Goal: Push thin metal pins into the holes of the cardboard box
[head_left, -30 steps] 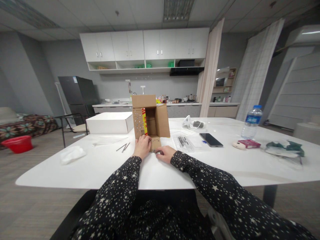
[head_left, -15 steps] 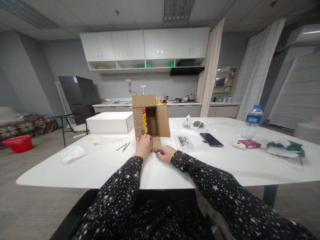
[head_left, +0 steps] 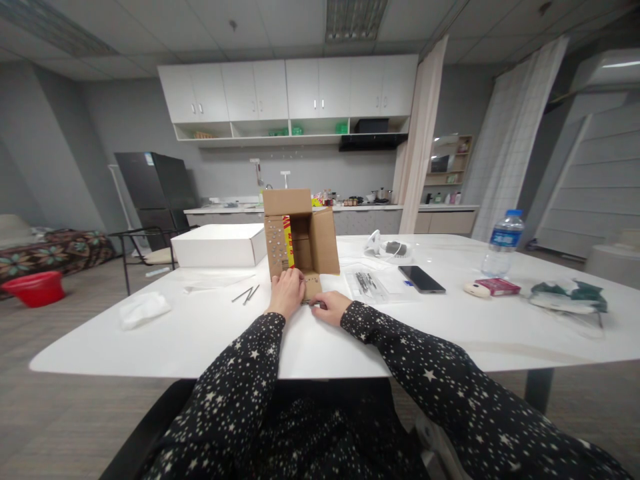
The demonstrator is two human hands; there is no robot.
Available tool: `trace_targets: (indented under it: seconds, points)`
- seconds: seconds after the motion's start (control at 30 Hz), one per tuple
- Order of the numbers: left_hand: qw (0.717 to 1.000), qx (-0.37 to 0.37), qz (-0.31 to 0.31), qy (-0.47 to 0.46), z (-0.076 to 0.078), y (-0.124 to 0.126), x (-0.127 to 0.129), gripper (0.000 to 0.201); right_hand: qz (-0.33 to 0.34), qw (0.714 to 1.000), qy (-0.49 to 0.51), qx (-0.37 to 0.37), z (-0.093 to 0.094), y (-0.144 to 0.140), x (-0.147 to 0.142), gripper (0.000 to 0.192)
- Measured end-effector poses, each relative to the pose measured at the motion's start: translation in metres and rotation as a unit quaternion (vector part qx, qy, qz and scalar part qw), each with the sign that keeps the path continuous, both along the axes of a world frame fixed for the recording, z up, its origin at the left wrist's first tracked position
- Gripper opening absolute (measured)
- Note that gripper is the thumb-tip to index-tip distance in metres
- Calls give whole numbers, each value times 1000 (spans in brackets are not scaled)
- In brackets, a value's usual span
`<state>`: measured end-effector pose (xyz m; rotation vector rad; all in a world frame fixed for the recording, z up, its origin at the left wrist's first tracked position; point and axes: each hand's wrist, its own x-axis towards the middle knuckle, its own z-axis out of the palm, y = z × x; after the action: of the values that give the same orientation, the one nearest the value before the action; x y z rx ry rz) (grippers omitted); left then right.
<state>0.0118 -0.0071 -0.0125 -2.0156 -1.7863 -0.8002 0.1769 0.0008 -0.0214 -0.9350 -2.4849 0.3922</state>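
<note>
An open cardboard box (head_left: 325,240) stands on the white table in front of me, its flaps spread. Many small silvery dots cover its left flap, beside a yellow and red strip. My left hand (head_left: 287,293) lies at the lower left of the box with bent fingers gripping the lower flap (head_left: 313,285). A row of small dark dots runs across this flap. Close to the flap's near edge, my right hand (head_left: 332,308) has its thumb and fingers closed together around something small and dark that I cannot make out.
Two metal tweezers-like tools (head_left: 246,294) and a crumpled tissue (head_left: 144,309) lie left, before a white box (head_left: 220,245). Rightward are a clear case of slim tools (head_left: 367,285), a phone (head_left: 421,279), a white cabled device (head_left: 385,248), a red packet (head_left: 500,287) and a water bottle (head_left: 503,243).
The whole view has shifted very slightly. Both hands stay at the lower flap, and the right fingers have moved only a little.
</note>
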Motion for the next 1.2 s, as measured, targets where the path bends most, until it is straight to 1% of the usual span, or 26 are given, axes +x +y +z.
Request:
trace_targets:
  seconds: [0.27, 0.67, 0.73, 0.87, 1.03, 1.2]
  points:
    - [999, 15, -4, -40, 7, -3, 4, 14, -3, 1000, -6, 0, 0, 0, 0, 28]
    - [991, 86, -24, -104, 13, -5, 3, 8, 4, 1000, -5, 11, -4, 4, 1, 27]
    - [990, 80, -46, -108, 14, -7, 4, 7, 5, 1000, -2, 13, -5, 5, 1, 26]
    - [990, 41, -99, -94, 14, -10, 8, 7, 5, 1000, 1, 15, -5, 5, 1, 25]
    - [987, -10, -128, -100, 13, -12, 8, 13, 9, 1000, 3, 14, -4, 4, 1, 24]
    - [981, -30, -163, -98, 9, -9, 4, 14, 13, 1000, 12, 11, -4, 3, 1, 23]
